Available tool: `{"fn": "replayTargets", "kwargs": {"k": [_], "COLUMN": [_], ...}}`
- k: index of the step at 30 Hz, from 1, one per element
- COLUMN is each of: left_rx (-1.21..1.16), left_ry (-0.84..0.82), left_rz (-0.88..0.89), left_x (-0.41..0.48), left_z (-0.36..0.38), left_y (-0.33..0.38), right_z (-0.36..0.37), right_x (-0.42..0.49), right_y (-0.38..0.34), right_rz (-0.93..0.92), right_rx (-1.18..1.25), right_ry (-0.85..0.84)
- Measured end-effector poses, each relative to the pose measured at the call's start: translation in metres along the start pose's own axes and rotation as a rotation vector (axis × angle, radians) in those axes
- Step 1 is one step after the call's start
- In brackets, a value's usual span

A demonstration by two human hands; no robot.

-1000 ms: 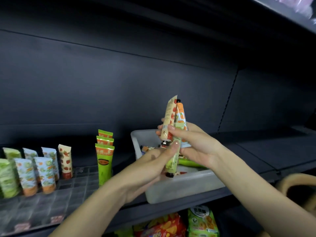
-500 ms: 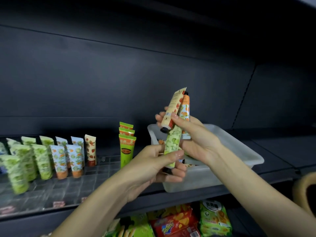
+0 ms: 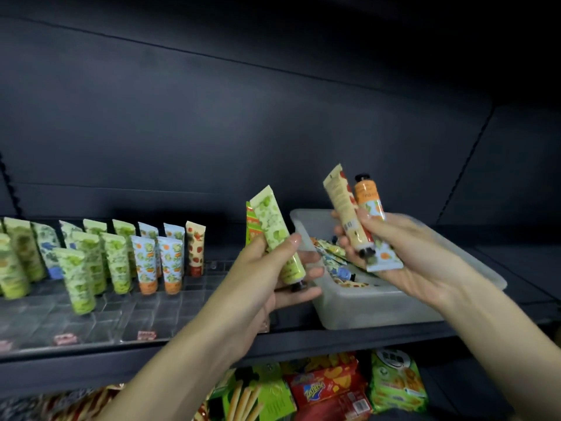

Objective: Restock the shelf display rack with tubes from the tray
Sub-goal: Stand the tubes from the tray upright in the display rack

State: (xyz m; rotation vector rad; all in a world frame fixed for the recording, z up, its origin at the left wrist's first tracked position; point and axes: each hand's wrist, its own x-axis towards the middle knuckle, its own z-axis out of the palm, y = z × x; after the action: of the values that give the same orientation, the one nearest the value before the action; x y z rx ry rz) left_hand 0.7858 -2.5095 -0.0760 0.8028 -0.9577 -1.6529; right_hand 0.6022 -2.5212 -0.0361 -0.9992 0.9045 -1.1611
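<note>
Green tube (image 3: pixel 280 238) gripped in left hand (image 3: pixel 264 287), two tubes (image 3: pixel 344 214) clutched in right hand (image 3: pixel 406 256); rack (image 3: pixel 127 317) at left part-filled, tray (image 3: pixel 373 311) seemingly not empty.

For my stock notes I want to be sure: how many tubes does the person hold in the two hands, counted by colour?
Green tube, in the left hand: 1
Cream tube with red fruit, in the right hand: 1
Blue-and-orange tube, in the right hand: 1
Total: 3
</note>
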Motion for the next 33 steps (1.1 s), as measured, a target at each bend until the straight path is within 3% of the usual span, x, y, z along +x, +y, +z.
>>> {"fn": "replayTargets", "kwargs": {"k": [9, 16, 28, 31, 33], "left_rx": [-0.128, -0.436, -0.378, -0.321, -0.214], "left_ry": [-0.021, -0.016, 0.091, 0.124, 0.111], "left_rz": [-0.125, -0.102, -0.086, -0.075, -0.065], "left_x": [-0.003, 0.0, 0.007, 0.011, 0.01], "left_z": [-0.017, -0.021, -0.01, -0.012, -0.014], "left_y": [-0.002, -0.005, -0.018, -0.018, -0.018], "right_z": [0.026, 0.045, 0.047, 0.039, 0.032], "right_x": [-0.016, -0.006, 0.001, 0.0, 0.0], "right_y": [0.037, 0.058, 0.079, 0.068, 0.059], "right_rz": [-0.05, -0.206, -0.378, -0.329, -0.271], "right_rx": [-0.256, -0.371, -0.492, -0.5, -0.636], "right_ry": [-0.003, 0.115, 0.194, 0.323, 0.38]}}
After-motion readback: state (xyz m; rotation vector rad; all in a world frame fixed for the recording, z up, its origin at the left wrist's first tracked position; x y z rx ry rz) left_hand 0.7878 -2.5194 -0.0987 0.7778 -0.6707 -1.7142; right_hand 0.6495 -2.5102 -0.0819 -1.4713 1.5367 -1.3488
